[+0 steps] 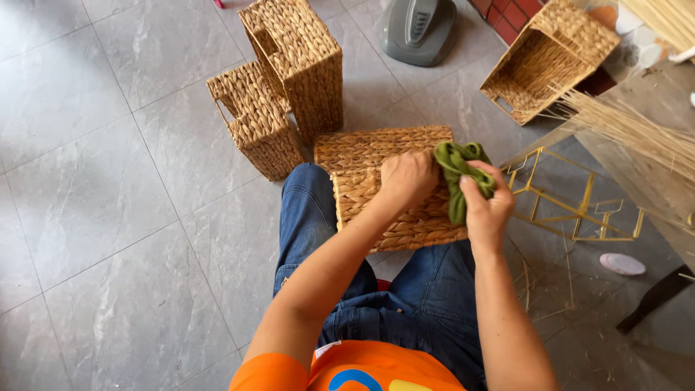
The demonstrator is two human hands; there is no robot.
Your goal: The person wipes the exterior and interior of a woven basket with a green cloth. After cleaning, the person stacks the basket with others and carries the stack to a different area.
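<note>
Your left hand [407,178] presses closed fingers on the woven basket [391,185] lying bottom-up across your knees, your right hand [486,206] grips a crumpled green cloth [457,170] at its edge, and 3 similar baskets [297,65] stand empty on the floor [94,217].

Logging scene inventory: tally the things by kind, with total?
Woven baskets: 4 (on lap, two standing, one tipped)
Green cloth: 1, held by right hand; left hand on lap basket
Yellow wire frame: 1
Straw bundles: 2
Grey machine: 1
Pink disc: 1
Total: 10
</note>
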